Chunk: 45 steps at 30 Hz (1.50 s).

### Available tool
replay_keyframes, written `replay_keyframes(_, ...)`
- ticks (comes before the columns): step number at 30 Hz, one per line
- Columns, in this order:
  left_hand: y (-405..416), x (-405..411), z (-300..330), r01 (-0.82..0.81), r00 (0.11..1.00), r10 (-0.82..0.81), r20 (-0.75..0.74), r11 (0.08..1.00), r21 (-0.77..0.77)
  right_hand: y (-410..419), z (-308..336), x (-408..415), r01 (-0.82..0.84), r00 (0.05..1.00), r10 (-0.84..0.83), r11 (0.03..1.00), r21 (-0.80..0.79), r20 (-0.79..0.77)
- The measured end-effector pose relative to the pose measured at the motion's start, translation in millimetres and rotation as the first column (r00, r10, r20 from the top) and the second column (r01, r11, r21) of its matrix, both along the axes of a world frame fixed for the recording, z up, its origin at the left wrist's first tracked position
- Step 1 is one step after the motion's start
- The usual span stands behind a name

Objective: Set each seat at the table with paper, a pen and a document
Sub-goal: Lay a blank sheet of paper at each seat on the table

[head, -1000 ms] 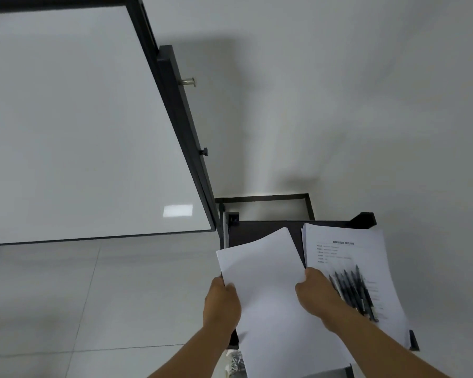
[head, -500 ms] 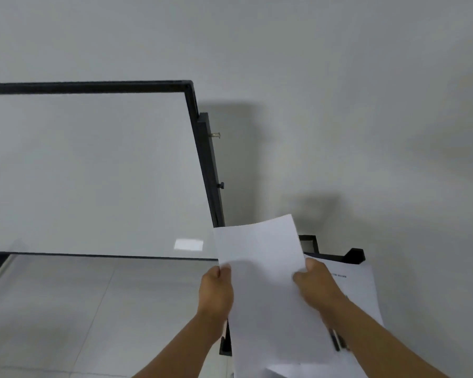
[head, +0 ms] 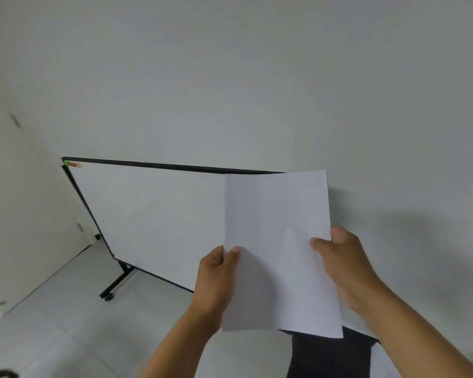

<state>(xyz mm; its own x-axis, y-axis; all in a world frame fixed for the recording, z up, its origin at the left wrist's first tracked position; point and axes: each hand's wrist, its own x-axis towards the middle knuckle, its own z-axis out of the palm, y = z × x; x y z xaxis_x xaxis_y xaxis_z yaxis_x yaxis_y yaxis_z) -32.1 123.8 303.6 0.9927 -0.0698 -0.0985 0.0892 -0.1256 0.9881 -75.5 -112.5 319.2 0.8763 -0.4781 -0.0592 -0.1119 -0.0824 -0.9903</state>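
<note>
- Left hand (head: 216,279) and right hand (head: 342,266) each pinched a side edge of the paper (head: 279,249).
- It looked light and floppy, best held by both edges.

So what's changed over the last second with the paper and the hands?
Both hands, left and right, lifted the blank paper off the stack and up in front of the whiteboard. The pens and printed documents have dropped out of view. The two-handed grip is unchanged.
</note>
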Motion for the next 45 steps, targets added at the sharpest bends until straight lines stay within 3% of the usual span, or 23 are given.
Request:
replay_keyframes(5, 78, -22, 54, -0.202, 0.962, 0.204, 0.183, 0.979, -0.031, 77, 63, 14, -0.198, 0.966, 0.205, 0.979, -0.055, 0.159)
replay_keyframes(15, 235, -72, 115, -0.519, 0.768, 0.576, 0.279, 0.816, -0.255, 252, 139, 16, -0.544, 0.761, 0.566, 0.823, -0.163, 0.317)
replay_keyframes(23, 380, -92, 130, -0.647, 0.636, 0.703, 0.319, 0.711, -0.276, 413, 147, 31, -0.646, 0.668, 0.638, 0.753, -0.128, 0.384)
replay_keyframes(30, 496, -90, 128, -0.692, 0.568, 0.731, 0.377, 0.673, -0.263, 539, 148, 50, -0.668, 0.627, 0.653, 0.731, -0.137, 0.426)
replay_keyframes(45, 625, -52, 130, -0.826, 0.405, 0.831, 0.38, 0.511, -0.237, 698, 142, 131, -0.765, 0.501, 0.736, 0.623, -0.165, 0.457)
